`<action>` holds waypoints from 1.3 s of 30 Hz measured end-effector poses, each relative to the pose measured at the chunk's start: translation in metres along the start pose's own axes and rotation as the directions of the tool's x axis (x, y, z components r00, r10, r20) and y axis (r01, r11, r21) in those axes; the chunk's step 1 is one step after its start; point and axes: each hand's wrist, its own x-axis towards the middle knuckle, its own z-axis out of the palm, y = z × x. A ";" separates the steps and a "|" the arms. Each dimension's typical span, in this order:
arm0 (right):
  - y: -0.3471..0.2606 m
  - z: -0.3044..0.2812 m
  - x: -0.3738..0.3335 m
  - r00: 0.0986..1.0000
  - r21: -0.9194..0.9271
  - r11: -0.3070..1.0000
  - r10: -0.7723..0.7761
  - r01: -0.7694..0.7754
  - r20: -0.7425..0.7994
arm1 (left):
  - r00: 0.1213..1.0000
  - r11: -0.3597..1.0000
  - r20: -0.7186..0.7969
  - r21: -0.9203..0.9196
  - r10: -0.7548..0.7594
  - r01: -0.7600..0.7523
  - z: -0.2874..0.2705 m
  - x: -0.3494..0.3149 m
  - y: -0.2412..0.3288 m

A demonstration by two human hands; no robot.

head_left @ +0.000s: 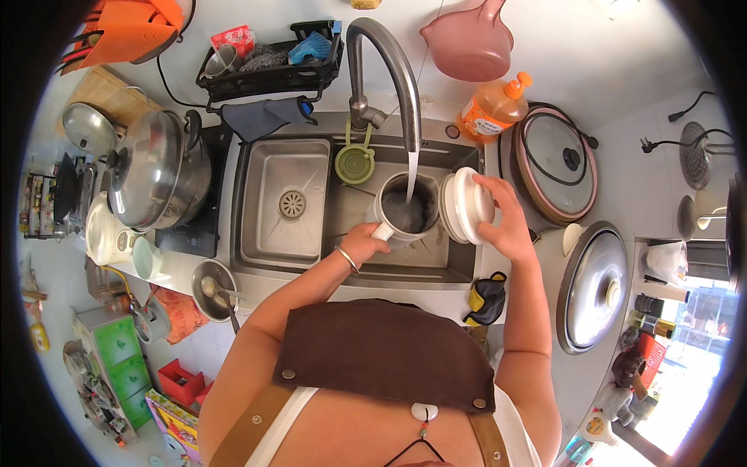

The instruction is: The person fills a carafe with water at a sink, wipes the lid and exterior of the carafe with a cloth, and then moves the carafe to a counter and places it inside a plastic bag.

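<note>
My left hand is closed around the handle of a white kettle with a steel inside. The kettle stands open-mouthed under the faucet, and a stream of water runs into it. Its inside looks dark and wet. In my right hand, beside the kettle's mouth and apart from the stream, is a round white lid with stepped rings, tilted on its side. Both hands are over the right basin of the steel sink. A green strainer hangs at the divider between the basins.
Left of the sink, a large steel pot sits on a black cooktop. An orange soap bottle and a glass-lidded pan are at the right. Behind the basins is a black rack. Yellow-black gloves lie at the front edge.
</note>
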 end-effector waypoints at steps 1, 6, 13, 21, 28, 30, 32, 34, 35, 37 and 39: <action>0.002 0.000 0.003 0.999 -0.009 0.999 0.043 -0.043 0.002 | 1.000 1.000 0.002 -0.025 -0.003 0.003 0.001 -0.001 0.000; 0.026 -0.009 0.044 0.991 -0.143 0.985 0.079 -0.094 -0.110 | 0.999 0.997 0.040 -0.073 -0.011 0.014 0.005 -0.006 0.008; 0.034 0.011 0.135 0.994 -0.584 0.811 0.036 0.031 0.102 | 1.000 0.999 0.020 -0.050 0.019 -0.018 0.002 -0.001 -0.009; 0.033 0.083 0.219 0.905 -0.816 0.523 0.179 0.246 0.387 | 0.997 0.998 0.069 -0.057 -0.023 0.027 0.001 -0.013 0.006; -0.007 0.092 0.246 0.930 -0.792 0.583 0.162 0.180 0.331 | 0.996 0.992 0.089 -0.124 -0.014 0.025 -0.004 -0.011 -0.001; 0.014 0.094 0.250 0.926 -0.795 0.551 0.097 0.256 0.365 | 0.997 0.985 0.080 -0.171 -0.016 0.030 -0.002 -0.006 -0.007; 0.042 0.088 0.250 0.922 -0.760 0.604 0.105 0.238 0.373 | 0.996 0.986 0.083 -0.162 -0.009 0.023 -0.002 -0.004 -0.010; 0.043 0.066 0.234 0.908 -0.651 0.732 0.110 0.202 0.405 | 0.996 0.994 0.092 -0.108 0.005 0.005 -0.007 -0.004 -0.020; 0.042 0.052 0.220 0.900 -0.593 0.785 0.113 0.179 0.421 | 0.995 0.997 0.099 -0.083 0.013 -0.005 -0.008 -0.004 -0.023; 0.044 0.025 0.185 0.921 -0.459 0.880 0.070 0.124 0.383 | 0.996 0.995 0.089 -0.100 0.028 -0.019 -0.004 -0.006 -0.023; 0.042 0.009 0.146 0.936 -0.404 0.911 0.065 0.087 0.347 | 0.997 0.988 0.058 -0.153 0.046 -0.037 0.003 -0.009 -0.023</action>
